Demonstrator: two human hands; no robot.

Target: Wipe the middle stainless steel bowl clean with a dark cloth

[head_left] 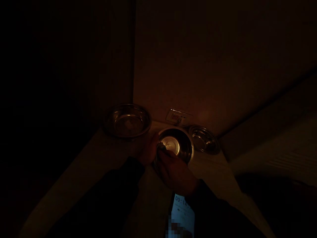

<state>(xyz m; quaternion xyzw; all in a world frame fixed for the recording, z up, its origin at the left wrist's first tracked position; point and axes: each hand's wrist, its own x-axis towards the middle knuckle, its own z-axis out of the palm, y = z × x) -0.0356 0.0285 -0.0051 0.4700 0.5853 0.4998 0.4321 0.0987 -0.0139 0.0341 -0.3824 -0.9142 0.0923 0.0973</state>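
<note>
The scene is very dark. A steel bowl [179,143] stands tilted toward me on a pale counter [99,172]. My left hand [148,150] grips its left rim with closed fingers. My right hand [174,170] reaches over the near rim into the bowl, fingers pinched on a small item I cannot make out. Both arms wear dark sleeves.
A larger steel bowl [127,121] sits at the back left. A shallow steel dish [204,139] lies right of the held bowl. A wall socket [178,116] is on the wall behind. A lit phone screen [183,215] glows near my right forearm. The counter ends at the right.
</note>
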